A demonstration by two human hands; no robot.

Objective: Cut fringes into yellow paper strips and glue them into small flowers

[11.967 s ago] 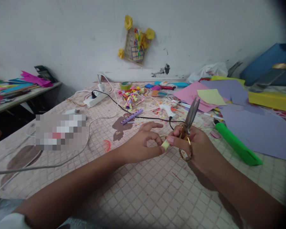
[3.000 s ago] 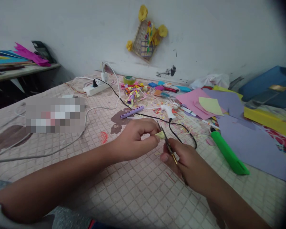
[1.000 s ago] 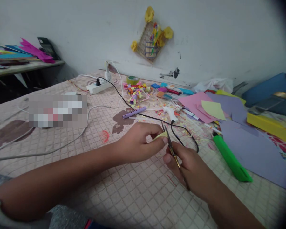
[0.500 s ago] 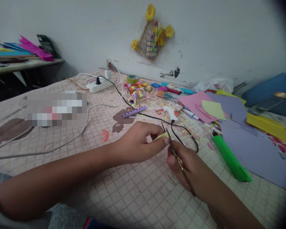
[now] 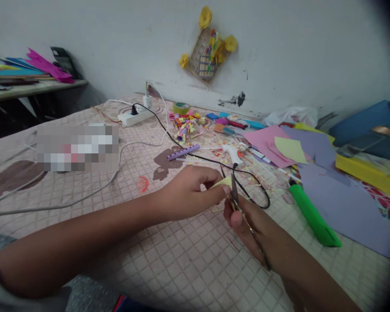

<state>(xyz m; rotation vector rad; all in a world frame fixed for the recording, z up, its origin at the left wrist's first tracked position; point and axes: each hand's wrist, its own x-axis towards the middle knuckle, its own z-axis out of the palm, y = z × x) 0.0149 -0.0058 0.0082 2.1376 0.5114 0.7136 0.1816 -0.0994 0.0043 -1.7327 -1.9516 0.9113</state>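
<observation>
Between the thumb and fingers of my left hand [image 5: 195, 193] is a small piece of pale yellow paper [image 5: 226, 182]. My right hand [image 5: 251, 225] is closed around a pair of scissors [image 5: 235, 193], whose handles lie along the palm. The blades point away from me and stand apart, with the paper's edge between them. Just beyond the hands, a white glue gun [image 5: 231, 154] lies on its side with its black cord looping close to the scissors. A purple paper tube with dark holes [image 5: 183, 152] rests to its left.
Purple sheets [image 5: 341, 203], pink paper [image 5: 268, 143] and a green utility knife [image 5: 313, 214] lie on the right. Paper scraps [image 5: 188, 123] and a tape roll [image 5: 181, 108] are at the back. A power strip [image 5: 133, 116] and white cables spread across the left of the cloth-covered table [image 5: 169, 260].
The scissor blades have spread wider apart, and my right thumb has shifted. More of the yellow paper shows between the blades. My left hand has hardly moved.
</observation>
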